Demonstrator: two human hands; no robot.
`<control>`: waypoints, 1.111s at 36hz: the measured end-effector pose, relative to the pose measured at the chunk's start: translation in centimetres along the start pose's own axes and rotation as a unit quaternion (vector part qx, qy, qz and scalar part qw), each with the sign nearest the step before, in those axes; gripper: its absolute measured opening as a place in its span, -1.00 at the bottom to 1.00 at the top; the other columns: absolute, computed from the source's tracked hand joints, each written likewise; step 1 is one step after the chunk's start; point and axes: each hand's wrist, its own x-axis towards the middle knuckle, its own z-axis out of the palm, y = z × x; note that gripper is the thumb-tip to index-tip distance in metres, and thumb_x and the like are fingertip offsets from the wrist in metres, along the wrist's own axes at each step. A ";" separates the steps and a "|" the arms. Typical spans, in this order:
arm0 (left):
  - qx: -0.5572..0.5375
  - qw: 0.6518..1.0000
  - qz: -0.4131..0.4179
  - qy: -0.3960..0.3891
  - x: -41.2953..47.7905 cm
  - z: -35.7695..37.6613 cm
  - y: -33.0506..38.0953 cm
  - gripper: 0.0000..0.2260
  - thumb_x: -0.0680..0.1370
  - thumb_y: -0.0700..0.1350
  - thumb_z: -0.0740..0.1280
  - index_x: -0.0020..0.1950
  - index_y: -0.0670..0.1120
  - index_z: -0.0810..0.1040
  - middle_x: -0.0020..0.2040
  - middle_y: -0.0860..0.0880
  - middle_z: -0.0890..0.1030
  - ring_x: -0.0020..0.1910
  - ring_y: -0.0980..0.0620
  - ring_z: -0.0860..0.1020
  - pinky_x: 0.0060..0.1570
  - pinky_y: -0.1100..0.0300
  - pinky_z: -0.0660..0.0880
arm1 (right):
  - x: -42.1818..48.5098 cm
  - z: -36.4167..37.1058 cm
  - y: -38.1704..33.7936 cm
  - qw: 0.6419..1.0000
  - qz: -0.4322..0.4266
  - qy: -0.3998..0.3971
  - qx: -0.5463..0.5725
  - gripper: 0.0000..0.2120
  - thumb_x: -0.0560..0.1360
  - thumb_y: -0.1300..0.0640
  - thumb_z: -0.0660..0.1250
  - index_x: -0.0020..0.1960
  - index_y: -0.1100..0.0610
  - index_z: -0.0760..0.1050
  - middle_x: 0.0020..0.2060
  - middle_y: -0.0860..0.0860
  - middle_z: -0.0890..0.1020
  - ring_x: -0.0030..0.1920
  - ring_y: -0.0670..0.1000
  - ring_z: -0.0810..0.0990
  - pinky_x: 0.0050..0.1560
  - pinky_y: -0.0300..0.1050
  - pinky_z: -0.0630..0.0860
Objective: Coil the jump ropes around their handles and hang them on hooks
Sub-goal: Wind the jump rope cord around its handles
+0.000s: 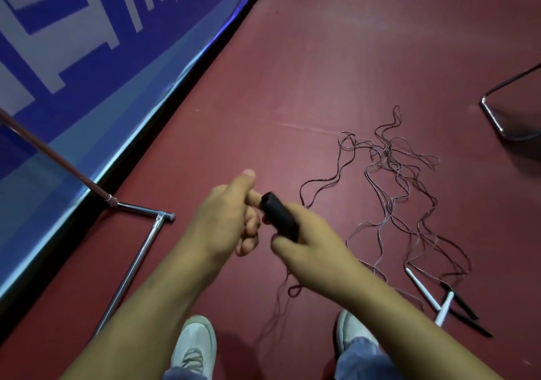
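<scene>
The right hand (313, 251) grips a black handle (278, 215) at mid-frame above the red floor (322, 57), its fingers (282, 245) wrapped round it. The left hand (225, 221) sits at the handle's far end with curled fingers and the thumb raised; whether it pinches the thin rope (292, 290) trailing below cannot be told. To the right lies a loose tangle of ropes (392, 174) on the floor, with white handles (421, 287) and black ones crossed nearby. A metal rack base (137, 259) stands left.
</scene>
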 end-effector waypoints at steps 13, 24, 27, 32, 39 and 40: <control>-0.070 0.986 -0.104 -0.114 -0.7 2.7 -4.3 -0.39 0.66 -0.28 0.06 -0.46 0.00 0.71 -0.40 0.10 0.65 -0.41 0.23 0.59 -0.12 0.21 0.52 | 0.6 -2.8 -2.6 0.765 0.134 -0.040 0.629 -0.86 0.53 0.08 0.26 -0.17 0.09 0.39 -0.40 0.00 0.31 -0.42 0.00 0.38 -0.38 -0.12 0.41; 0.235 0.931 -0.027 -0.277 -2.4 -0.3 -2.3 -0.79 0.45 0.00 0.35 -0.21 -0.13 0.64 -0.38 -0.03 0.56 -0.32 0.06 0.52 -0.10 0.10 0.44 | 1.6 -4.3 -0.3 0.751 0.157 0.096 0.634 -0.83 0.61 0.21 0.23 -0.14 0.11 0.32 -0.39 0.00 0.38 -0.47 -0.06 0.36 -0.47 -0.22 0.32; 0.329 0.910 -0.005 -0.250 -2.1 0.2 -2.4 -0.82 0.53 -0.04 0.40 -0.20 -0.11 0.58 -0.34 -0.05 0.62 -0.35 0.08 0.50 -0.15 0.03 0.52 | 1.6 -4.5 0.1 0.778 0.134 0.144 0.597 -0.82 0.61 0.25 0.23 -0.15 0.10 0.31 -0.40 -0.01 0.35 -0.45 -0.05 0.34 -0.44 -0.17 0.32; 0.463 0.866 0.008 -0.190 -1.5 0.0 -2.6 -0.67 0.54 0.12 0.38 -0.25 -0.10 0.48 -0.38 -0.07 0.51 -0.38 0.04 0.40 -0.30 0.07 0.42 | 1.4 -4.9 0.0 0.794 0.098 0.211 0.562 -0.81 0.56 0.40 0.16 0.05 0.15 0.35 -0.35 0.04 0.37 -0.39 -0.01 0.37 -0.35 -0.11 0.35; 0.431 0.889 0.098 -0.117 -1.4 0.1 -2.0 -0.85 0.54 -0.03 0.42 -0.22 0.02 0.57 -0.39 0.05 0.54 -0.38 0.13 0.44 -0.37 0.26 0.35 | 1.1 -6.6 0.6 0.884 0.056 0.252 0.390 -0.75 0.57 0.43 0.12 0.11 0.13 0.38 -0.41 -0.02 0.43 -0.44 -0.05 0.40 -0.38 -0.09 0.40; 0.405 0.899 0.117 -0.116 -1.5 0.2 -1.7 -0.89 0.53 -0.06 0.43 -0.20 0.04 0.61 -0.38 0.07 0.56 -0.39 0.14 0.45 -0.36 0.27 0.37 | 1.0 -6.7 0.8 0.908 0.056 0.244 0.336 -0.76 0.58 0.41 0.13 0.11 0.13 0.39 -0.44 -0.04 0.45 -0.44 -0.03 0.42 -0.37 -0.06 0.42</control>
